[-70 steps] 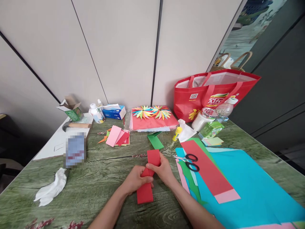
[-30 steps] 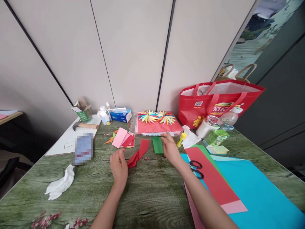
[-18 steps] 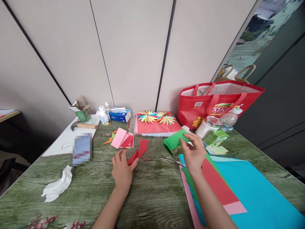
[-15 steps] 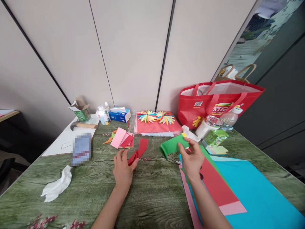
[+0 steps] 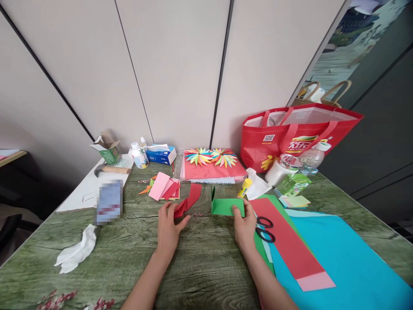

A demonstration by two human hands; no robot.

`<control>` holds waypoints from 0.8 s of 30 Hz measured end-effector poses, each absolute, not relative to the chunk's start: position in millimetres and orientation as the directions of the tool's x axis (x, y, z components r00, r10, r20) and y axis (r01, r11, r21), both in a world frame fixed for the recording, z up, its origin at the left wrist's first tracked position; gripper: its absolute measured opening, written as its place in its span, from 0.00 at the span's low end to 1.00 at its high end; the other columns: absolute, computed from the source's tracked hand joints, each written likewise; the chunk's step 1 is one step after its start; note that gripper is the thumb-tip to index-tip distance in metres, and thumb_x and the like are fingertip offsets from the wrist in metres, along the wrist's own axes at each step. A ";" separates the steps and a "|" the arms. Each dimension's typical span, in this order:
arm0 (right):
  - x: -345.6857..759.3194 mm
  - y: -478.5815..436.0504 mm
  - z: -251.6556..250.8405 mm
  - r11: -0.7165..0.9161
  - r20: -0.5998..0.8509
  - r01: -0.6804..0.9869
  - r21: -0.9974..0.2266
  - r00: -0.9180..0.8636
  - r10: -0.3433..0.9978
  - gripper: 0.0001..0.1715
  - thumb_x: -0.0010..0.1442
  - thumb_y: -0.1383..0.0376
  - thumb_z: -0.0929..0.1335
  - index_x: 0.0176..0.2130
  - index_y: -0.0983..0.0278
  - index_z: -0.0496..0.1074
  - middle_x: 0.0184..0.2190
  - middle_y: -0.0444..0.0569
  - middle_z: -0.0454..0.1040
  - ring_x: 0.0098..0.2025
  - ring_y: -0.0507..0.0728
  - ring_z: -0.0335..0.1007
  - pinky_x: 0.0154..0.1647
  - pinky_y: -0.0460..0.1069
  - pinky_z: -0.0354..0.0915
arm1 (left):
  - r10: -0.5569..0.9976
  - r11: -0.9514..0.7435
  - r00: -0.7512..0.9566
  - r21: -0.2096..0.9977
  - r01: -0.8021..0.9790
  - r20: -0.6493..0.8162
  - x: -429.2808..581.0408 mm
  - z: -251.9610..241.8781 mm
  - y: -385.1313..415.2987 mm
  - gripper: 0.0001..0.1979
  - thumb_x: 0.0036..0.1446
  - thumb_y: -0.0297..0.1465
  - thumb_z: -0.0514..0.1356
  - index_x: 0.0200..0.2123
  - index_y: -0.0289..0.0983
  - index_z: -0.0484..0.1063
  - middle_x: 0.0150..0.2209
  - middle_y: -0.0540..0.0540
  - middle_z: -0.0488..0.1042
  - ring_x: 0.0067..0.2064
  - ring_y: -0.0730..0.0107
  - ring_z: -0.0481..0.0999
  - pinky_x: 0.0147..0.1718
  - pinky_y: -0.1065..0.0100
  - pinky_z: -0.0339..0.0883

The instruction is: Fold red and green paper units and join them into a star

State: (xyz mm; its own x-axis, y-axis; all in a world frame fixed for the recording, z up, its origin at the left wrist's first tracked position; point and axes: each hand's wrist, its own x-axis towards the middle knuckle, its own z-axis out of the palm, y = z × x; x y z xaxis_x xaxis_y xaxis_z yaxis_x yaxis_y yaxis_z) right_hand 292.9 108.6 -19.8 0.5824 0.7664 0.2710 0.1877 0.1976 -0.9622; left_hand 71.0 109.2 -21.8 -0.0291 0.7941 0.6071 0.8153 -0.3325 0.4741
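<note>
Between right fingers [image 5: 249, 211], green paper [image 5: 224, 207]

The red bag [image 5: 253, 150] is at three o'clock from the middle. Big white Chinese signs [image 5: 305, 144] are on its front, and under them are small letters that look like HUANLE. A square code [image 5: 269, 137] sits at nine o'clock on that front. The blue box [image 5: 158, 157] and the open box [image 5: 110, 154], both at nine o'clock, have print too blurry to read.
</note>
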 end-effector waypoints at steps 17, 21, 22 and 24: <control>264.8 84.2 5.2 0.204 0.166 -0.055 -0.977 0.399 0.902 0.14 0.54 0.61 0.64 0.42 0.61 0.60 0.45 0.52 0.66 0.34 0.55 0.65 0.18 0.45 0.65 | 0.862 -0.446 0.059 0.696 0.563 0.504 97.4 -3.3 84.7 0.26 0.49 0.36 0.62 0.52 0.39 0.62 0.42 0.41 0.72 0.39 0.61 0.74 0.36 0.62 0.69; 259.2 77.0 8.7 0.210 0.186 -0.086 -0.974 0.225 0.956 0.15 0.55 0.61 0.65 0.43 0.59 0.59 0.44 0.52 0.66 0.40 0.57 0.65 0.18 0.44 0.65 | 0.981 -0.195 0.065 0.928 0.316 0.184 107.6 -4.2 82.4 0.18 0.52 0.39 0.57 0.44 0.35 0.69 0.29 0.45 0.76 0.26 0.67 0.74 0.26 0.67 0.68; 259.0 76.1 8.9 0.216 0.199 -0.079 -0.973 0.178 0.964 0.15 0.55 0.60 0.65 0.43 0.59 0.60 0.44 0.52 0.66 0.40 0.57 0.66 0.19 0.44 0.65 | 0.990 -0.138 0.040 0.955 0.264 0.132 108.2 -3.5 83.3 0.15 0.54 0.40 0.55 0.37 0.34 0.71 0.25 0.46 0.76 0.24 0.67 0.73 0.26 0.67 0.68; 260.4 76.6 7.9 0.254 0.246 -0.065 -0.965 0.106 0.963 0.14 0.54 0.59 0.66 0.41 0.60 0.62 0.43 0.52 0.67 0.43 0.58 0.66 0.27 0.47 0.68 | 0.998 -0.051 -0.020 0.986 0.156 0.054 107.1 -2.4 86.4 0.16 0.54 0.41 0.54 0.25 0.35 0.70 0.18 0.47 0.73 0.21 0.68 0.72 0.24 0.68 0.66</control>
